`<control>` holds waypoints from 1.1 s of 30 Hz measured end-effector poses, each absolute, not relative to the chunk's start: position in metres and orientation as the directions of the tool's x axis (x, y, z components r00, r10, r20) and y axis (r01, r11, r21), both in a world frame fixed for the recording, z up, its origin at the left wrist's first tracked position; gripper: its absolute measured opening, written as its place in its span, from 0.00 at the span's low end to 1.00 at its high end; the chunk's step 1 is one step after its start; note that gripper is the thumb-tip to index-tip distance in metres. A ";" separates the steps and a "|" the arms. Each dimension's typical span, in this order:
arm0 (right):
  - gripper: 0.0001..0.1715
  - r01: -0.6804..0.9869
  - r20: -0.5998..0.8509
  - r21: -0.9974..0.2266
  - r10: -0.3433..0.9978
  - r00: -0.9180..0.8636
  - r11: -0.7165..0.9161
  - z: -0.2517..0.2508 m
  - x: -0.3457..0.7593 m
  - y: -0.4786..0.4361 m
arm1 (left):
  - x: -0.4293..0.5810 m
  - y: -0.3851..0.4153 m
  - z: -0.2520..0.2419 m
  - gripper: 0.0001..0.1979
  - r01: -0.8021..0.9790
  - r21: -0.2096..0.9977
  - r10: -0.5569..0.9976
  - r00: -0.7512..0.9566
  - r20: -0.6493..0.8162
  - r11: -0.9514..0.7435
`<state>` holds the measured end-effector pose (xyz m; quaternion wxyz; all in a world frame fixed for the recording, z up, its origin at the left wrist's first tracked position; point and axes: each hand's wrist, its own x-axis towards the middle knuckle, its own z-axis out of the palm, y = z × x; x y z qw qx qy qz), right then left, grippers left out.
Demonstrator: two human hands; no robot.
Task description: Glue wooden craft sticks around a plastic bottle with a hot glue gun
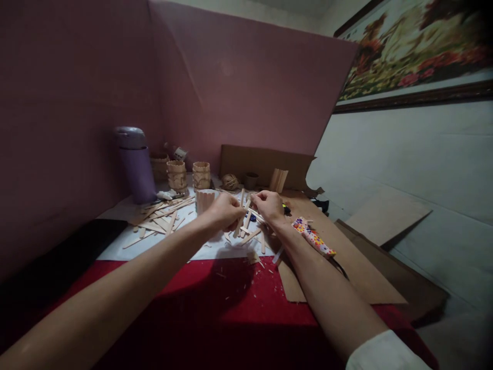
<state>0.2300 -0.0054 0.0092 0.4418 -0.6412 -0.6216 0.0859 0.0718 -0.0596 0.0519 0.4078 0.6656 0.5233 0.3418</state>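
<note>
Over the middle of the table, my left hand (228,209) is closed, its fingers gripping an upright wooden craft stick (242,199). Facing it is my right hand (269,206), its thumb and fingers pinched together close to the top of a second, slanted stick (247,209). Whatever lies between those right fingertips is too small to make out. Several loose sticks (263,242) lie below the hands. Partly hidden behind my left wrist stands a cup-shaped piece faced with sticks (204,201).
Loose craft sticks (162,216) are heaped on white paper (115,249) at left. Behind them stand a purple bottle (135,172), stick-covered cups (201,176), a twine ball (230,181) and a small dark pot (251,179). At right, a flowered item (313,236) rests on cardboard (358,275).
</note>
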 end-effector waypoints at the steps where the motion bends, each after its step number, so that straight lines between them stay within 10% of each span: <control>1: 0.14 0.715 0.436 -0.680 0.873 0.219 0.160 0.009 0.231 -0.005 | 0.078 -0.057 0.044 0.19 0.495 0.861 0.980 0.200 0.021 -0.120; 7: 0.14 0.666 0.419 -0.725 0.880 0.225 0.175 0.009 0.232 -0.004 | 0.078 -0.041 0.020 0.21 0.696 0.691 0.979 0.177 0.096 -0.194; 13: 0.19 0.523 0.417 -0.812 0.884 0.211 0.258 0.011 0.231 -0.005 | 0.066 -0.046 0.009 0.10 0.717 0.537 0.864 0.186 0.467 -0.445; 18: 0.29 0.286 0.357 -0.899 0.933 0.039 0.332 0.016 0.222 -0.011 | 0.069 -0.050 0.003 0.09 0.461 0.682 0.805 0.141 0.576 -0.568; 25: 0.29 -0.171 0.307 -0.951 0.865 -0.397 0.259 0.025 0.215 -0.034 | 0.071 -0.056 0.008 0.37 -0.099 0.952 0.909 0.284 0.305 -0.289; 33: 0.27 -0.166 0.428 -0.903 0.866 -0.261 0.396 0.032 0.220 -0.038 | 0.074 -0.061 0.013 0.16 -0.084 0.988 0.928 0.339 0.153 -0.132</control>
